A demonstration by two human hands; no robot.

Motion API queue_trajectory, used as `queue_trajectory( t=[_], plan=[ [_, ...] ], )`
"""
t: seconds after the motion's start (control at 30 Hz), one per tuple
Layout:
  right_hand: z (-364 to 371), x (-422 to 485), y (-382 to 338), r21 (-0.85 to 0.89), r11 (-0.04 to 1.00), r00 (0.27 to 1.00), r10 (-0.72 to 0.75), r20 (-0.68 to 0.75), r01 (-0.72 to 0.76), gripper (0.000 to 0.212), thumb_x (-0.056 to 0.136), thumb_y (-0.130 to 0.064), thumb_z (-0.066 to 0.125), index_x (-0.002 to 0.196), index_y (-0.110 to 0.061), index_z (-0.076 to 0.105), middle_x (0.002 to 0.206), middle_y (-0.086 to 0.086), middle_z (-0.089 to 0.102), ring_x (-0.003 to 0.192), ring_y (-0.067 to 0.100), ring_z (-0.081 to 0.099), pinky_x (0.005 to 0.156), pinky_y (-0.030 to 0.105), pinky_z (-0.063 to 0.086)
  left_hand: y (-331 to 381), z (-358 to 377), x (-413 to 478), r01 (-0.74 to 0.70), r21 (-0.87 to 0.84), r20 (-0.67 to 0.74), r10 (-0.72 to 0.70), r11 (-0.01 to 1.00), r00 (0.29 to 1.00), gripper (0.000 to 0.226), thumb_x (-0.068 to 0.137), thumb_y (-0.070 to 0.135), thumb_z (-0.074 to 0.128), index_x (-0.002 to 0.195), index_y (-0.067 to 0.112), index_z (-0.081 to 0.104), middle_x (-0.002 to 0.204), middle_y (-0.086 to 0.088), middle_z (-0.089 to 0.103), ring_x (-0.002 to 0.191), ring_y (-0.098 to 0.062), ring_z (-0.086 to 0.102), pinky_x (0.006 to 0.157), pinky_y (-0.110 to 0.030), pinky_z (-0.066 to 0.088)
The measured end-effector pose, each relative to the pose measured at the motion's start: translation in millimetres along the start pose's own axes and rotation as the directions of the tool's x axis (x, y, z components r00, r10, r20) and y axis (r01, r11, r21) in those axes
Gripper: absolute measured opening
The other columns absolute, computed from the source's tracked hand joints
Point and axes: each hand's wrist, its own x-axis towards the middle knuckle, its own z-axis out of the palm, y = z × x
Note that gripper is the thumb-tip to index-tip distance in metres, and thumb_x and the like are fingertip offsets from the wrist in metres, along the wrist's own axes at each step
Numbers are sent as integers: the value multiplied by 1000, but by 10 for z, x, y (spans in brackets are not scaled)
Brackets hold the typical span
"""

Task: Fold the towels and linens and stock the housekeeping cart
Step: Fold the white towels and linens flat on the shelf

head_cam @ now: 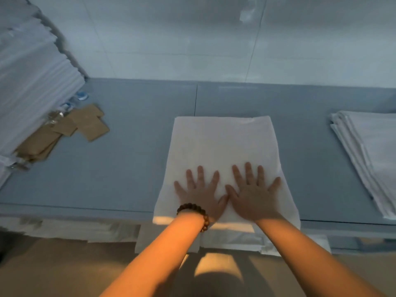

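Note:
A white towel (222, 144) lies folded into a rectangle on the blue-grey table (128, 163), its near edge at the table's front edge. My left hand (200, 194), with a bead bracelet at the wrist, presses flat on the towel's near part, fingers spread. Beside it, thumbs almost touching, my right hand (251, 192) lies flat on the same towel, fingers also spread. Neither hand grips anything.
A tall stack of white linens (30, 82) stands at the far left, with brown paper packets (85, 123) and small bottles at its foot. A low pile of folded white linens (368, 155) lies at the right. More white cloth (231, 239) sits on a shelf below the table.

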Motion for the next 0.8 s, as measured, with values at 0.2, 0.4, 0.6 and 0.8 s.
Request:
queue_trajectory(
  t=[0.2, 0.4, 0.6, 0.8],
  plan=[
    [-131, 586, -20, 6, 999, 999, 36, 40, -37, 64, 93, -65, 6, 147, -40, -18, 158, -2, -23, 145, 30, -21, 105, 71, -9, -7, -324, 505, 22, 15, 59, -23, 1000, 998, 74, 87, 76, 14, 148, 45, -14, 158, 1, -27, 145, -35, -20, 108, -69, -6],
    [-297, 686, -118, -22, 997, 990, 76, 122, -74, 56, 97, -54, 10, 148, -44, -10, 160, -3, -14, 145, 34, -15, 99, 75, -13, 193, -543, 591, 69, 72, 139, -78, 995, 987, 66, 93, 65, 12, 150, 41, -11, 160, 0, -21, 144, -42, -17, 101, -77, -9],
    [17, 256, -203, -17, 998, 981, 57, -183, -61, 54, 96, -49, 6, 149, -45, 3, 161, 1, 6, 147, 33, 0, 105, 69, -14, 176, -60, 259, 55, 8, -131, -53, 998, 990, 53, 98, 52, 1, 147, 45, -16, 159, 1, -22, 143, -41, -21, 97, -77, -10],
    [24, 227, 87, -73, 997, 977, -11, -213, -4, 61, 94, -60, 13, 151, -40, 8, 161, 4, 9, 148, 30, 3, 113, 61, -9, -15, 7, 258, 66, 22, -193, -60, 998, 979, 69, 83, 73, -4, 147, 48, -13, 160, 7, -17, 144, -38, -19, 98, -73, -18]
  ],
)
